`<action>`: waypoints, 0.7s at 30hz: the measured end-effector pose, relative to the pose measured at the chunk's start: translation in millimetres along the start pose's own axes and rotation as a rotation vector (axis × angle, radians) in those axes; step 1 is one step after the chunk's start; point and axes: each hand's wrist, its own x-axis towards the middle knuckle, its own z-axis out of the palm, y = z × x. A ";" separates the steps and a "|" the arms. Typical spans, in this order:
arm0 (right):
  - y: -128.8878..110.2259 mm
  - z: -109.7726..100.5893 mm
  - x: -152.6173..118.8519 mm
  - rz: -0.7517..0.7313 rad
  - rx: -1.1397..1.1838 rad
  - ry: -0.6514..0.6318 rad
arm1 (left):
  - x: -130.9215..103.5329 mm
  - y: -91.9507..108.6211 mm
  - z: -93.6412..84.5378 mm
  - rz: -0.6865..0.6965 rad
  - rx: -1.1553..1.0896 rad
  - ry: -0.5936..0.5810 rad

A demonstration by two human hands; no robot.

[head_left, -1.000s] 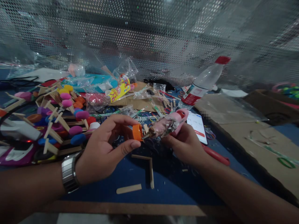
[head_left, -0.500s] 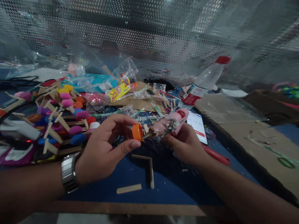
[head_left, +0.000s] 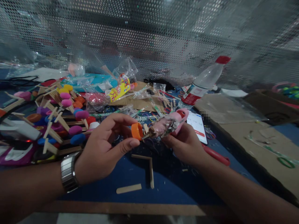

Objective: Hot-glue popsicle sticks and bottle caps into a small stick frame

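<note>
Between thumb and fingers, my left hand [head_left: 105, 146] pinches an orange bottle cap [head_left: 137, 131], its open side turned right. My right hand [head_left: 184, 144] is wrapped round a pink glue gun [head_left: 167, 126], whose front is covered with ragged, dirty residue. The glue gun's metal nozzle points left and reaches the rim of the cap; whether it touches is hard to tell. Below the hands, two wooden sticks joined in an L shape [head_left: 151, 172] lie on the blue table [head_left: 177, 193]. A single flat wooden stick [head_left: 129, 188] rests nearer the front edge.
Several coloured caps with wooden sticks [head_left: 60, 124] are heaped at the left. A tilted plastic bottle [head_left: 202, 82] with a red cap stands behind a phone [head_left: 196, 127]. Red handles [head_left: 217, 155] lie by my right wrist. Brown cardboard [head_left: 263, 149] covers the right side.
My left hand and the orange cap have shifted very slightly left and up. The glue gun stays almost in place, with its nozzle at the cap's rim.
</note>
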 end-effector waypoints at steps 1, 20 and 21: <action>0.0 0.1 0.0 -0.002 0.002 0.001 | 0.1 0.1 0.0 -0.001 -0.002 0.002; -0.9 -0.3 0.7 -0.013 -0.036 0.005 | -0.3 0.3 -1.0 -0.007 -0.002 0.006; -0.7 -0.4 0.6 -0.010 -0.036 0.004 | -0.5 0.2 -1.1 -0.004 -0.001 0.007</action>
